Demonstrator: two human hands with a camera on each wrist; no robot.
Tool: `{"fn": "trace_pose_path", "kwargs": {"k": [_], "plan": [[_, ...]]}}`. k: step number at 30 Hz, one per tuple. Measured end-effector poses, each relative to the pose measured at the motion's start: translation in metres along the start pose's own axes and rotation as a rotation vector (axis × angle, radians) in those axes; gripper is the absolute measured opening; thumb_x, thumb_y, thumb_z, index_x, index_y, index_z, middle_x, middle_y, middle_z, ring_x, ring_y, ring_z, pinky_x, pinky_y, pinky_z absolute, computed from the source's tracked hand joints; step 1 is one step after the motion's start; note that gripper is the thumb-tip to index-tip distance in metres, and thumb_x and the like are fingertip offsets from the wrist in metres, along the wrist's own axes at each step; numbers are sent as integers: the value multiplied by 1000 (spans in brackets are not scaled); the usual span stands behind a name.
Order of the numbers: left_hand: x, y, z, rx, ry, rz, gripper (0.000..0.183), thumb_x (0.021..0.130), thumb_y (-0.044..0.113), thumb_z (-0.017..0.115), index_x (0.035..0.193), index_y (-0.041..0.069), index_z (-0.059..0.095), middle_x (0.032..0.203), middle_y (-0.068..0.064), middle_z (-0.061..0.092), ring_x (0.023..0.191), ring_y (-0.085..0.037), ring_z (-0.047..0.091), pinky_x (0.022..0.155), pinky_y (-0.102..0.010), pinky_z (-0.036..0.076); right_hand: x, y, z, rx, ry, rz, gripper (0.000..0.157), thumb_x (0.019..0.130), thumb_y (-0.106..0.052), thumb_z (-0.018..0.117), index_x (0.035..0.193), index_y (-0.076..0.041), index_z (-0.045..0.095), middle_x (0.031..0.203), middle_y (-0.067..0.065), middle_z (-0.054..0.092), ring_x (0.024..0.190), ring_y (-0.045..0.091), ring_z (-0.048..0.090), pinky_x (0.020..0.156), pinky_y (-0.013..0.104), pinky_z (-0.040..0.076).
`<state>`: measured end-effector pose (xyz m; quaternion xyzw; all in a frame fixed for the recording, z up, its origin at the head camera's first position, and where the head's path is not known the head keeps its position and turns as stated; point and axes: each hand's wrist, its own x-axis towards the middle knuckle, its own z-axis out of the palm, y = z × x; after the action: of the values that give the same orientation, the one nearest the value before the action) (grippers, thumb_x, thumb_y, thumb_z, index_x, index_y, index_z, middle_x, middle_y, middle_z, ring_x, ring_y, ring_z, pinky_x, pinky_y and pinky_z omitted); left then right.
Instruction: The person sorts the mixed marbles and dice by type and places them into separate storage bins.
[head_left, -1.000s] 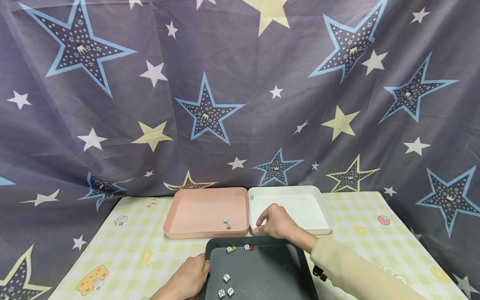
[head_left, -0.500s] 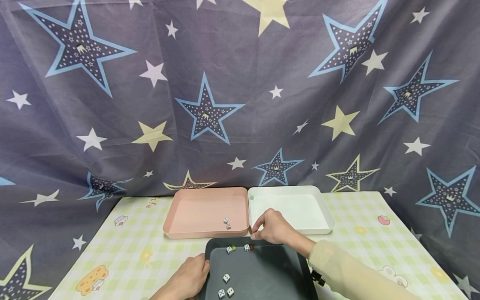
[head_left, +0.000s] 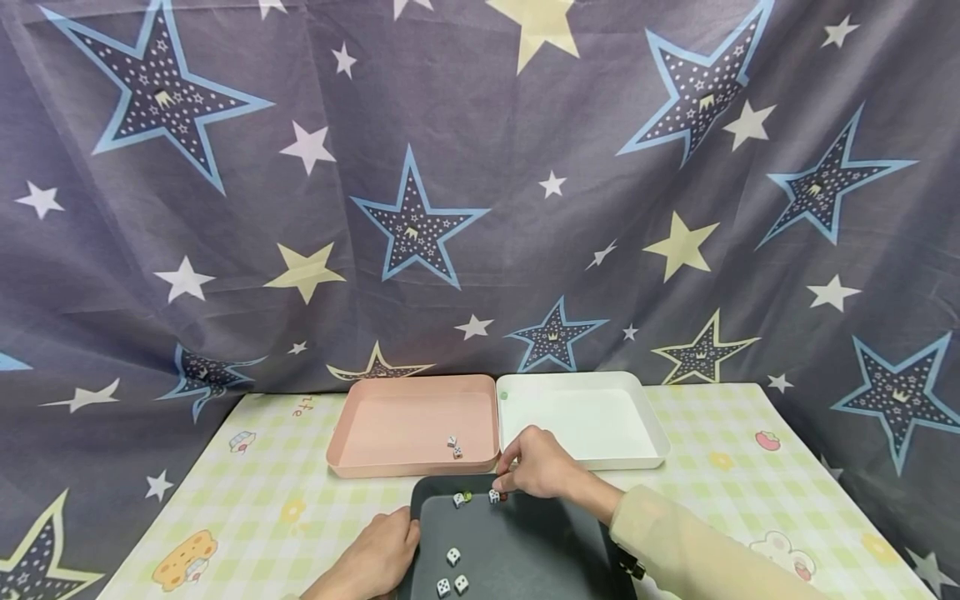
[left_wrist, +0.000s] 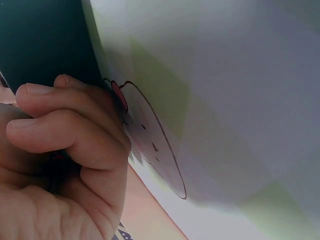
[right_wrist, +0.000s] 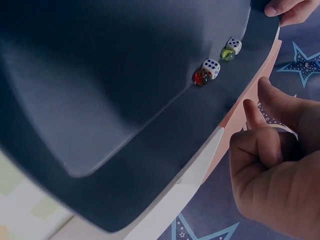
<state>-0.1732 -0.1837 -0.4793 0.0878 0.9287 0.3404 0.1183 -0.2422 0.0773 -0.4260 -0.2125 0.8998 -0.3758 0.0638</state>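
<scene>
My left hand (head_left: 375,554) grips the left rim of a dark grey tray (head_left: 540,550); in the left wrist view its fingers (left_wrist: 65,127) curl beside the tray wall. Over the tray's far rim is my right hand (head_left: 538,467), thumb and forefinger apart with nothing between them in the right wrist view. Near its fingertips lie a white die (head_left: 493,497) and a red marble (right_wrist: 201,77), touching. Left of these, another die (head_left: 458,500) sits beside a yellow-green marble (right_wrist: 227,54). Three more white dice (head_left: 453,557) lie in the tray's near left part.
Behind the dark tray stand a pink tray (head_left: 390,425) and a white tray (head_left: 600,425), side by side. Two small dice (head_left: 457,452) lie in the pink one, a pale green marble (head_left: 504,396) in the white one. A starred cloth (head_left: 480,208) hangs behind.
My right hand has moved from over the white tray toward me and slightly left, to the dark tray's far rim. My left hand and the dice have stayed put.
</scene>
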Motion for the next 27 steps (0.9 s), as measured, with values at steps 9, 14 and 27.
{"fn": "trace_pose_path", "kwargs": {"k": [9, 14, 27], "plan": [[0, 0, 0, 8, -9, -8, 27, 109, 10, 43, 88, 2, 59, 63, -9, 53, 44, -13, 55, 41, -30, 46, -2, -5, 4, 9, -39, -12, 12, 81, -6, 91, 79, -10, 80, 64, -7, 71, 65, 7, 60, 58, 27, 47], [0, 1, -1, 17, -4, -19, 26, 109, 11, 44, 90, 1, 60, 64, -9, 52, 47, -15, 57, 44, -32, 48, -2, -5, 6, -1, -57, -25, 13, 80, -9, 93, 79, -12, 80, 78, -7, 74, 75, 9, 61, 63, 30, 51], [0, 1, -1, 22, -10, -33, 25, 109, 10, 45, 91, 0, 60, 65, -10, 52, 52, -19, 58, 48, -34, 50, -3, -9, 13, -4, -100, -49, 14, 77, -13, 95, 82, -10, 83, 75, -9, 73, 70, 6, 58, 62, 28, 50]]}}
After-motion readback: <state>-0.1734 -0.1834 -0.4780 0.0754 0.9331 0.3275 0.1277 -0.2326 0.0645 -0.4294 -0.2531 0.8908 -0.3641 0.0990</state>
